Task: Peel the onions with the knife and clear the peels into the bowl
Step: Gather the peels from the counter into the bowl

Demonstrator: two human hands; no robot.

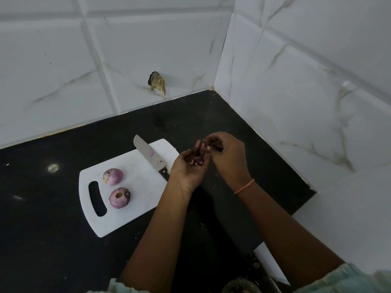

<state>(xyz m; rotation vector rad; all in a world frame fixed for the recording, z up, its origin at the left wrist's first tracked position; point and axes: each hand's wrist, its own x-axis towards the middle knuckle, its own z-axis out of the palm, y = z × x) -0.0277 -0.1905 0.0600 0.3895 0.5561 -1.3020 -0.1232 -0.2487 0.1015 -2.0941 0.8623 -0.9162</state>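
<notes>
Two peeled purple onions lie on the white cutting board (pixel 135 199): one onion (pixel 113 176) farther back, the other onion (pixel 119 198) nearer, by the handle slot. The knife (pixel 150 157) rests on the board's right end, blade toward the wall, with a small purple scrap on the blade. Just right of the board, my left hand (pixel 188 170) is held palm up and cupped, with purple onion peels (pixel 197 160) in it. My right hand (pixel 228 157) is above it, its fingers pinching at peel pieces over the left palm. A bowl rim (pixel 241 286) with peels shows at the bottom edge.
The black countertop (pixel 53 240) runs into a corner of white marble tile walls. A broken hole (pixel 157 83) marks the back wall. Small peel crumbs dot the counter near my arms. The counter's right edge drops off at a white ledge (pixel 273 265).
</notes>
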